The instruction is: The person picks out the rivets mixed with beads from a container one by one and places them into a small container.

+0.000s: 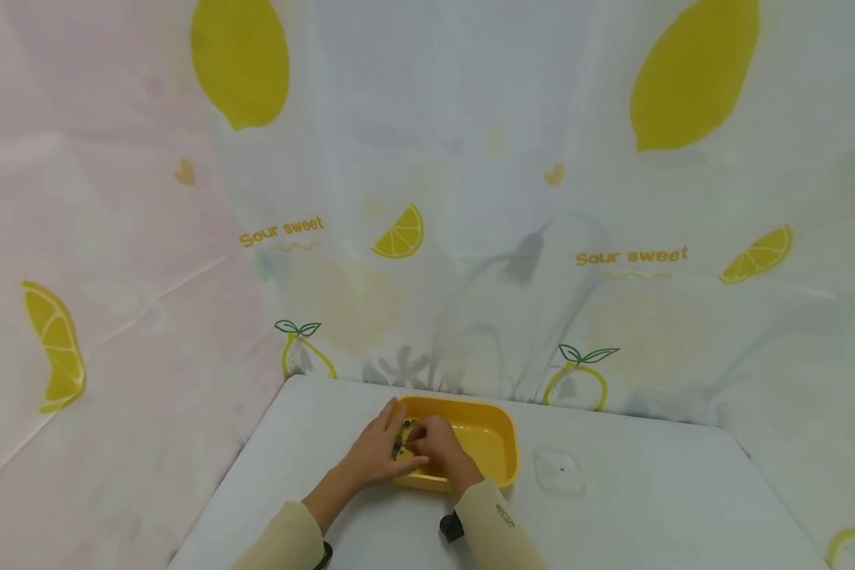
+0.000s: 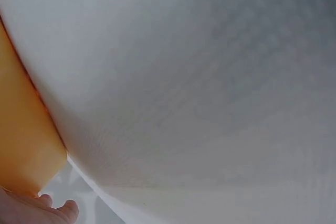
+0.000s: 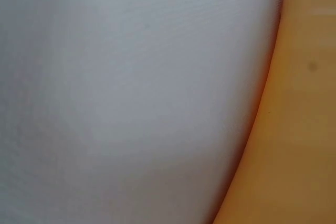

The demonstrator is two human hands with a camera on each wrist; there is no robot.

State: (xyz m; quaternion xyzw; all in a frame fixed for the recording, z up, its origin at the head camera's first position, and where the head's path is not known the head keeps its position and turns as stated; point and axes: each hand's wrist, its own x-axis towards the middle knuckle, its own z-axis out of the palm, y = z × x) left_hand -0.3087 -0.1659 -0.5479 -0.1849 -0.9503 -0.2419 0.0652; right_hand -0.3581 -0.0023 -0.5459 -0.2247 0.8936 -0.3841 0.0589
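Observation:
A yellow plastic basin [image 1: 499, 445] stands on the white table. Along its left end lies my left hand [image 1: 376, 453], fingers straight and thumb reaching across the near left corner. Several small dark bead-like pieces [image 1: 399, 447] show inside the basin beside the left hand; their exact kind is too small to tell. Over the basin's left part, my right hand [image 1: 438, 443] reaches down with bent fingers at these pieces. Whether it pinches one is hidden. In the left wrist view, fingertips [image 2: 67, 211] appear below the basin wall [image 2: 23, 124]. The right wrist view shows only the basin's outside [image 3: 299, 119] and the tabletop.
To the right of the basin lies a clear, rounded-square piece [image 1: 559, 472] with a small dark spot on it. White table surface [image 1: 655, 491] extends to the right. A lemon-print curtain [image 1: 470, 198] hangs behind the table and along its sides.

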